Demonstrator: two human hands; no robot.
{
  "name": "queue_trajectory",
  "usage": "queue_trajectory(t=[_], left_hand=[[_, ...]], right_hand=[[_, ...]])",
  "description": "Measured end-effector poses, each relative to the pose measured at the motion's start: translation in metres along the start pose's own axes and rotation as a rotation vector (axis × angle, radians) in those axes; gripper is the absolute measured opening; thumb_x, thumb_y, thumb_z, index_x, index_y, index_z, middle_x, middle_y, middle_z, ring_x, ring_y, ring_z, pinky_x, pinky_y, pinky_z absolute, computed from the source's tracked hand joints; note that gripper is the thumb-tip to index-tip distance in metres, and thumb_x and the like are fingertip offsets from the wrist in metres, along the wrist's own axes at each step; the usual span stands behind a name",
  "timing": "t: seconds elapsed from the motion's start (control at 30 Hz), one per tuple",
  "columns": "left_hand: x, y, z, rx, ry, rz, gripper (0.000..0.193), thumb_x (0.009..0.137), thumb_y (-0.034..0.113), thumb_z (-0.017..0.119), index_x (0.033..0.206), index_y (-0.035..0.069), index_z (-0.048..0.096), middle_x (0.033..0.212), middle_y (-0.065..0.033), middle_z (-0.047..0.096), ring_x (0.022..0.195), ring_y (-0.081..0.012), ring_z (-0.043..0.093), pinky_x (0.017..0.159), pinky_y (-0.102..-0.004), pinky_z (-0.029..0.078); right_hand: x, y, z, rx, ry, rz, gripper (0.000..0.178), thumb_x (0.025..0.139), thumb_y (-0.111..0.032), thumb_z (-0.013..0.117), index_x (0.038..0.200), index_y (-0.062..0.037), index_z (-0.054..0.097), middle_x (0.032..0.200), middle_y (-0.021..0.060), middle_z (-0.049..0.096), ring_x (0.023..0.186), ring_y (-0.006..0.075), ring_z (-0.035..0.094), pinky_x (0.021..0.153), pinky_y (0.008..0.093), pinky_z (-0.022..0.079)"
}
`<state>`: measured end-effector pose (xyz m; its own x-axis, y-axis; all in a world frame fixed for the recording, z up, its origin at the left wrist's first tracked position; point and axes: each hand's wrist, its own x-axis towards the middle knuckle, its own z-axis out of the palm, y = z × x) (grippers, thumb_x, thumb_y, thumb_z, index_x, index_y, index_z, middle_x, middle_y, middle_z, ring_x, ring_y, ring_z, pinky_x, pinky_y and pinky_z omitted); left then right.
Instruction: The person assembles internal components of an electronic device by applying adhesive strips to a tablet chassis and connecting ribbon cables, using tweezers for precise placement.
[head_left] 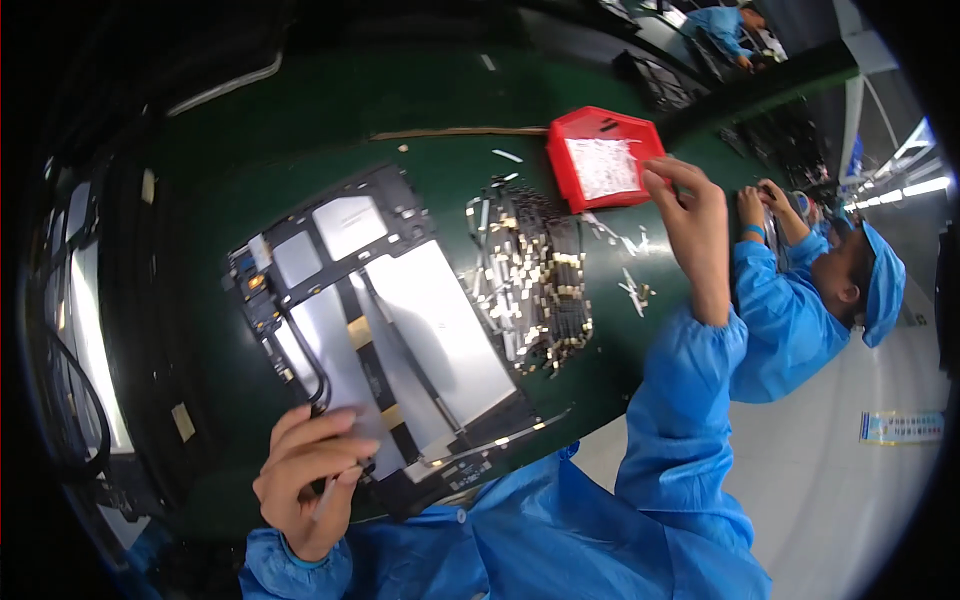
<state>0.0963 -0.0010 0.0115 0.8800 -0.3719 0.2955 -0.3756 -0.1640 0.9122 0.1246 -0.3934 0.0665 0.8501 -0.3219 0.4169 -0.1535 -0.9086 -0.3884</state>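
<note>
An opened tablet-like device (440, 320) lies slanted before me, with silver panels, a black frame and dark ribbon cables across it. My left hand (310, 480) is at its lower left corner, fingers curled together; a thin pale thing shows beneath them, too unclear to name. A narrow strip with light patches (500, 440) crosses the device's near edge and sticks out to the right. My right hand (695, 230) is raised beside a red bin (563, 170), thumb and forefinger brought together at its right rim. Whatever they pinch is too small to make out. White pieces (603, 168) fill the bin.
A heap of dark flex cables with gold and silver ends (535, 280) covers the green table (460, 80) right of the device. Small white scraps (633, 290) lie near it. More devices (95, 340) stand at the left. A co-worker in blue (800, 320) sits close on the right.
</note>
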Motion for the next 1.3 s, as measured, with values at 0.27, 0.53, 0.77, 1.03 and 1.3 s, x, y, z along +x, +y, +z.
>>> queue_trajectory(t=[0.27,0.53,0.77,1.03,1.3], left_hand=[[0.026,-0.024,-0.006,0.004,-0.080,0.028,0.015,0.068,0.009,0.077,0.081,0.012,0.070,0.099,-0.0077,0.069,0.117,-0.0311,0.054,0.107,-0.0488,0.025],[0.027,-0.027,-0.007,0.007,-0.111,0.005,0.013,0.070,0.011,0.077,0.080,0.015,0.070,0.095,-0.0037,0.070,0.115,-0.0265,0.055,0.108,-0.0478,0.024],[0.028,-0.030,-0.005,-0.006,-0.097,-0.001,0.012,0.070,0.011,0.077,0.079,0.015,0.070,0.093,-0.0030,0.071,0.111,-0.0248,0.058,0.109,-0.0451,0.024],[0.031,-0.025,-0.007,0.056,-0.101,0.016,0.007,0.071,0.017,0.076,0.076,0.015,0.072,0.091,-0.0012,0.071,0.106,-0.0223,0.061,0.107,-0.0423,0.026],[0.053,-0.026,0.000,0.291,-0.140,0.061,0.009,0.070,0.017,0.076,0.078,0.015,0.073,0.098,0.0019,0.069,0.109,-0.0190,0.055,0.104,-0.0396,0.023]], right_hand=[[-0.105,-0.157,-0.012,0.500,-0.717,-0.145,0.035,0.073,0.011,0.062,0.106,0.0016,0.063,0.091,0.0103,0.053,0.079,0.0199,0.055,0.068,0.0296,0.046],[-0.147,-0.166,0.048,0.553,-0.483,-0.436,0.029,0.063,-0.007,0.064,0.091,0.0001,0.065,0.090,0.0085,0.058,0.078,0.0230,0.057,0.067,0.0333,0.049],[-0.149,-0.163,0.051,0.452,-0.490,-0.496,0.030,0.063,-0.009,0.064,0.092,-0.0038,0.066,0.092,0.0058,0.056,0.081,0.0205,0.055,0.069,0.0311,0.047],[-0.147,-0.161,0.052,0.448,-0.497,-0.559,0.029,0.065,-0.010,0.063,0.094,-0.0036,0.065,0.095,0.0046,0.056,0.082,0.0183,0.054,0.066,0.0308,0.045],[-0.148,-0.161,0.049,0.445,-0.532,-0.545,0.029,0.066,-0.011,0.062,0.095,-0.0033,0.065,0.098,0.0046,0.056,0.083,0.0184,0.054,0.066,0.0312,0.045]])
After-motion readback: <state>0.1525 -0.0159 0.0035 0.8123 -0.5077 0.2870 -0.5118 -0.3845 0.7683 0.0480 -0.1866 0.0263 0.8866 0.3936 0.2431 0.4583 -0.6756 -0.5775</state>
